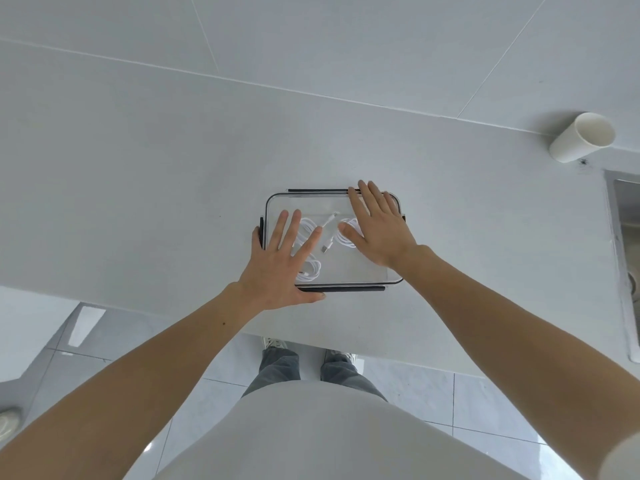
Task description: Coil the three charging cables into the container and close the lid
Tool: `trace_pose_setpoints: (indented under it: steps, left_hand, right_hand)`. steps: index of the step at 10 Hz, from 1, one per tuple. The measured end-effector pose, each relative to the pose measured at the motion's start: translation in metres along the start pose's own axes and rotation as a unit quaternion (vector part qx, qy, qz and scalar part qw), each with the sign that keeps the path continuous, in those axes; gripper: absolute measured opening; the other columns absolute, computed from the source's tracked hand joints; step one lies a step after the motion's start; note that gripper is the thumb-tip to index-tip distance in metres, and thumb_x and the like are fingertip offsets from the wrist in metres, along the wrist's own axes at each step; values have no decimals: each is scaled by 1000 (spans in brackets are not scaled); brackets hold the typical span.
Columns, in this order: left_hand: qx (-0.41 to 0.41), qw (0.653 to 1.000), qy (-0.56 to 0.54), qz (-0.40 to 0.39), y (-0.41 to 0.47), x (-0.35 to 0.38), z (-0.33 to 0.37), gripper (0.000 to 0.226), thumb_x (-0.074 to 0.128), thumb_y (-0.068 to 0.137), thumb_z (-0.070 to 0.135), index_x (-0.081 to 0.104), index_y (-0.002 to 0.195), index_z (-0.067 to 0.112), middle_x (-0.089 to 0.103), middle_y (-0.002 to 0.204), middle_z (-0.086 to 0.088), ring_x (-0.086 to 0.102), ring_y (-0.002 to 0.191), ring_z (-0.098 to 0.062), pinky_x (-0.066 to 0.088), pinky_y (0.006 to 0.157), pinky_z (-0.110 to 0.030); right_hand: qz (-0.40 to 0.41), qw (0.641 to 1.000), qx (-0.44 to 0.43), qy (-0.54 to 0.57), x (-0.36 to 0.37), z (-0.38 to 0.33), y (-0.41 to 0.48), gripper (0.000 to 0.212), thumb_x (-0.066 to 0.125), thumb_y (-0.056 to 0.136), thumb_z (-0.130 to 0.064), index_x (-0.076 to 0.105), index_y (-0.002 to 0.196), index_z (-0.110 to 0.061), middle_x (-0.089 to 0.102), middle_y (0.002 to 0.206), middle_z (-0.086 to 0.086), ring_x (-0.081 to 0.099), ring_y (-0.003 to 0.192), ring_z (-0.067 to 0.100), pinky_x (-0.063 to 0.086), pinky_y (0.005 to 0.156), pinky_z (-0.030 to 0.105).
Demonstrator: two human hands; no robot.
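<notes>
Head view: both hands are laid flat on the clear lid, fingers straight and spread, with nothing gripped. The left hand covers the lid's 8 o'clock part, thumb along the near rim. The right hand is spread across 2 o'clock, fingertips reaching the far edge. This pressing is judged to seat the lid evenly on the container, inside which the charging cables are seen in white coils. Whether the dark latch bars are snapped down cannot be told. The container is set near the front edge of a pale surface. A white cup is seen at 2 o'clock, a steel sink at 3, and glossy floor tiles at 6.
</notes>
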State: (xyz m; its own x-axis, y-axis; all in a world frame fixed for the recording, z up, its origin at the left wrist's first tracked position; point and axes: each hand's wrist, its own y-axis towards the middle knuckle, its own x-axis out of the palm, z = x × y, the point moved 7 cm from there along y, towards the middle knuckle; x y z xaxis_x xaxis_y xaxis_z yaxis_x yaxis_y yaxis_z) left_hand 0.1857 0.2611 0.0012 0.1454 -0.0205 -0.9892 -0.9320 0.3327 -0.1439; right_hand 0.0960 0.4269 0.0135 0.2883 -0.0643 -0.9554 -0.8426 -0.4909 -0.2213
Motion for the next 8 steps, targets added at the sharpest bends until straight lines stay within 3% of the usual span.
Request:
trace_pose_setpoints:
  steps: [2, 4, 6, 8]
  left_hand:
    - [-13, 999, 5, -46, -1, 0, -1, 120, 24, 64, 97, -4, 156, 25, -7, 163, -20, -4, 150, -41, 11, 109, -71]
    - [-21, 996, -20, -82, -2, -6, 1, 102, 19, 76, 89, -13, 154, 32, -17, 163, -15, -13, 150, -36, 5, 113, -67]
    - [-31, 994, -55, -93, -17, -18, 8, 82, 24, 91, 71, -1, 156, 28, -5, 165, -12, -5, 151, -30, 8, 118, -55]
    - [-18, 996, -81, -24, -35, -41, 2, 65, 24, 102, 53, 8, 157, 21, 6, 165, -10, 5, 152, -26, 9, 120, -49]
  right_hand:
    - [17, 1000, 10, 15, 2, 8, -30, 66, 32, 106, -44, 17, 156, -5, 11, 166, 16, 9, 154, 31, 9, 124, 44]
    - [27, 999, -1, 29, 4, 12, -51, 63, 31, 107, -42, 19, 156, -5, 16, 165, 15, 12, 154, 30, 11, 125, 41]
    - [35, 999, -2, 36, -4, -1, -61, 58, 32, 107, -36, 25, 154, -3, 28, 161, 17, 20, 151, 32, 16, 124, 42]
    - [93, 995, 14, 37, -18, -31, -80, 55, 32, 107, -32, 26, 153, -2, 31, 159, 17, 23, 150, 32, 17, 123, 42]
